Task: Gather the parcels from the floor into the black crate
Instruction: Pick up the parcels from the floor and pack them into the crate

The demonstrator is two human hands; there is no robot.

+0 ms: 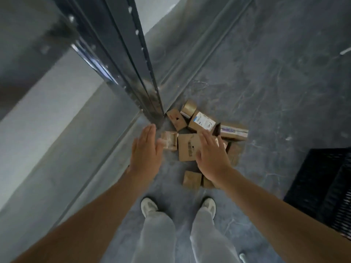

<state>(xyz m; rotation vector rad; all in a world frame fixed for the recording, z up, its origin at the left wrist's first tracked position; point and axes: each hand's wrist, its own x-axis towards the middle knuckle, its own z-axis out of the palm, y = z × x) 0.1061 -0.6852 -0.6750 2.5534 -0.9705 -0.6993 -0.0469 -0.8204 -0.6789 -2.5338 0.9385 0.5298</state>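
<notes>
Several brown cardboard parcels lie in a heap on the grey floor beside a rack post. Among them are a flat box in the middle, a labelled box behind it, a long box at the right, a small one at the left and one nearest my feet. My left hand and my right hand reach down above the heap with straight fingers, holding nothing. The black crate stands on the floor at the right edge, partly cut off.
A dark metal rack post rises from the floor just left of the heap. A grey wall and skirting run along the left. My feet stand just short of the parcels. Open grey floor lies between the heap and the crate.
</notes>
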